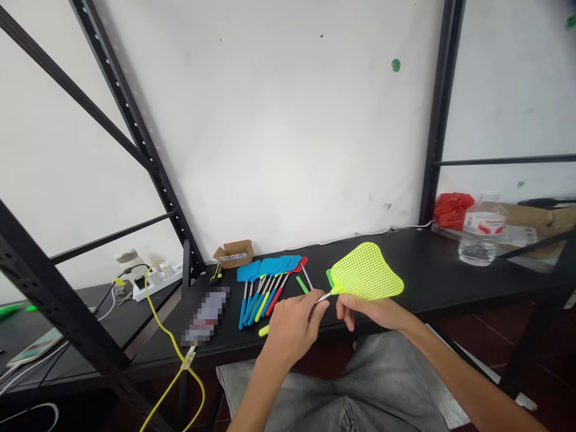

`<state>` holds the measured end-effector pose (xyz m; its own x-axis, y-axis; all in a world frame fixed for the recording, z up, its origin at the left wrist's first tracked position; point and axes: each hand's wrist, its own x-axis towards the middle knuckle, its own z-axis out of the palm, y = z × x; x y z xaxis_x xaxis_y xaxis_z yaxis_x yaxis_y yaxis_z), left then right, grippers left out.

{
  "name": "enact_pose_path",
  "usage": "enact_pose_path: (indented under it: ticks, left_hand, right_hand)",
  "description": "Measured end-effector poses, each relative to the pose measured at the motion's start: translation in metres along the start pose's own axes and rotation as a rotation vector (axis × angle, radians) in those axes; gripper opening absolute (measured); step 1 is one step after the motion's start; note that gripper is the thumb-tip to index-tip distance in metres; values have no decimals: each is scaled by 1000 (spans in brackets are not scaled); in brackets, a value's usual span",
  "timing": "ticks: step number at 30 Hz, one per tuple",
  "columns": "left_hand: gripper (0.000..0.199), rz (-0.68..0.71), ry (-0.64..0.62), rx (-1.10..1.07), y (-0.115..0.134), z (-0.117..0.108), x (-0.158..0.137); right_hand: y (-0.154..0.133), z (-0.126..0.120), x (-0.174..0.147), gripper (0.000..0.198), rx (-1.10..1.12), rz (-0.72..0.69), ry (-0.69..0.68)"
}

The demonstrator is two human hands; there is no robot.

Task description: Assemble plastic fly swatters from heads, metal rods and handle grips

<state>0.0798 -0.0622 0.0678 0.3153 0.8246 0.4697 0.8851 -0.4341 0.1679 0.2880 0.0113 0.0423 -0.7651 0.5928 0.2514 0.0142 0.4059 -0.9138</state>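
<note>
A yellow-green fly swatter (369,273) with a perforated head is held above the front of the black table. My left hand (294,321) is closed around its metal shaft, and the yellow end of a handle shows beyond that hand. My right hand (366,309) is at the neck, its thumb against the lower edge of the head and its other fingers curled below. Behind the swatter's head a green swatter (330,277) is partly hidden. Left of my hands lie several blue fly swatters (248,271) in an overlapping row, with a red fly swatter (303,262) at its right end.
A small open cardboard box (234,254) and a yellow-black tool (216,274) sit at the back left. A blurred-out item (207,315) lies near a yellow cable (164,324). To the right stand a water bottle (482,231) and a red bag (452,210). Black shelf posts (438,114) frame the table.
</note>
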Motion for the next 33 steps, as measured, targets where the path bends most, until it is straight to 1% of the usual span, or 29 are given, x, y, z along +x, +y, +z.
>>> enact_pose_path:
  ticks: [2,3,5,7,9,10,12,15,20,26,30,33]
  left_hand:
    - [33,0,10,-5,-3,-2,0]
    - [32,-3,19,-5,-5,-3,0]
    - [31,-17,37,4,-10,-5,0]
    - [30,-30,40,20,-15,-7,0]
    - [29,-28,26,34,-16,-8,0]
    - [29,-22,18,40,-16,-7,0]
    - [30,-11,9,55,-16,-5,-1]
    - [29,-6,13,86,-17,-1,-1]
    - [29,-19,11,155,-25,1,0]
    - [29,-53,-16,239,-27,6,3]
    - [30,-67,-40,220,-30,14,4]
    - [29,-63,-55,153,-36,17,3]
  right_hand:
    - [5,-7,-1,41,-43,-6,24]
    - [8,-13,-1,39,-55,-23,69]
    - [9,-26,-5,37,-24,-84,211]
    - [6,-39,-9,39,58,-149,349]
    - [-1,-48,-13,41,82,-167,406]
    - [-5,-50,-14,41,72,-146,397]
    - [-11,-48,-15,38,41,-65,328]
    - [-14,-37,-12,36,15,22,239]
    - [-10,-21,-2,42,22,20,248]
    - [-3,-18,4,41,69,35,285]
    - [5,-15,8,38,122,64,296]
    - [17,-12,13,37,207,96,314]
